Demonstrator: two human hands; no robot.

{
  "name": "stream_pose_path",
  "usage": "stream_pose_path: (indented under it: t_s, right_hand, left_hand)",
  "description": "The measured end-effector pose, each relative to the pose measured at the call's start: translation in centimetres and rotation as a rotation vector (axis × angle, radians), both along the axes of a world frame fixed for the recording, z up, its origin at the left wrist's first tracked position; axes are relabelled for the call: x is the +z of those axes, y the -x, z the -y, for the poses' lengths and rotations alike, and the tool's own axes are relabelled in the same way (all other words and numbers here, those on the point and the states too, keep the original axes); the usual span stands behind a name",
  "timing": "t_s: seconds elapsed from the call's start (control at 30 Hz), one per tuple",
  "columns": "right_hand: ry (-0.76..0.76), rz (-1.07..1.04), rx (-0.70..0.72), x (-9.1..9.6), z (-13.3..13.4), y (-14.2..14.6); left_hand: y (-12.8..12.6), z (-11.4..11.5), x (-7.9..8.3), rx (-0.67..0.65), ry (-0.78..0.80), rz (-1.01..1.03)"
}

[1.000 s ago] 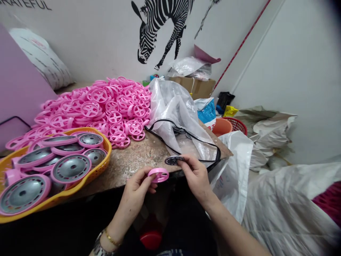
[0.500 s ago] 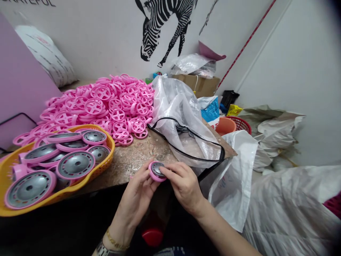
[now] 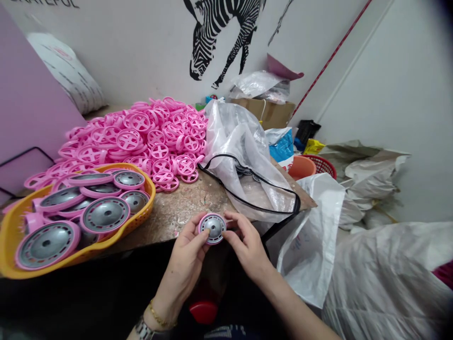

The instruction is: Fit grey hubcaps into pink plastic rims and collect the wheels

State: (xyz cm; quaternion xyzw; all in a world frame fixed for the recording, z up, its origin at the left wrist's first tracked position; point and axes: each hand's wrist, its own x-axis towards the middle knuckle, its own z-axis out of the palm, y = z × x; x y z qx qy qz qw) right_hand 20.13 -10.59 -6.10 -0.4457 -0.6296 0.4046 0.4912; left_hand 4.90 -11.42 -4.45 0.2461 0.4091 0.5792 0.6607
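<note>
A pink toy wheel point(image 3: 213, 225) with a silver-grey hubcap set in it faces up at the table's front edge. My left hand point(image 3: 188, 251) grips it from the left, thumb pressed on the hubcap and fingers behind. At the wheel's right rim, my right hand point(image 3: 249, 249) pinches the edge between thumb and curled fingers. To the left, a yellow basket point(image 3: 153, 198) holds several pink wheels with the same hubcaps. A big heap of bare pink wheels point(image 3: 139, 123) lies behind it. Grey hubcaps point(image 3: 244, 171) show inside the mouth of a translucent bag point(image 3: 230, 130).
The worn table point(image 3: 177, 208) carries the basket, heap and bag. A white sack point(image 3: 309, 236) hangs by its right corner, with large pale sacks point(image 3: 385, 278) further right. Behind stand a cardboard box point(image 3: 271, 108) and a red basket point(image 3: 323, 165). A red object point(image 3: 203, 311) sits below the table edge.
The wheel has turned from tilted to nearly face-on. My right fingers have moved off the hubcap to the rim, and my left thumb now presses on the hubcap. The view has shifted slightly.
</note>
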Motion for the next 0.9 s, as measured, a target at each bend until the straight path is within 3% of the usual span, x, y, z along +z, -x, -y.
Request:
stream_pose_path:
  t_s: [0.13, 0.3, 0.47, 0.67, 0.8, 0.9]
  right_hand:
    - [0.325, -0.264, 0.126, -0.1, -0.8, 0.5]
    - [0.319, -0.332, 0.058, -0.4, -1.1, 0.7]
    - [0.269, -0.259, 0.087, -0.1, -0.8, 0.4]
    - [0.237, -0.288, 0.070, 0.1, -0.9, 1.2]
    - [0.306, -0.297, 0.144, 0.5, -1.1, 1.6]
    - [0.253, -0.219, 0.218, 1.3, -0.9, 2.0]
  left_hand:
    - [-0.1, 0.2, -0.9, -0.033, -0.127, -0.241]
    - [0.6, 0.3, -1.7, -0.080, -0.291, -0.702]
    - [0.6, 0.7, -1.1, -0.202, -0.230, -0.616]
    - [0.4, 0.7, -0.1, -0.024, -0.253, -0.658]
    - [1.3, 1.2, 0.6, -0.040, -0.211, -0.618]
    - [2.1, 2.1, 0.8, -0.032, -0.162, -0.611]
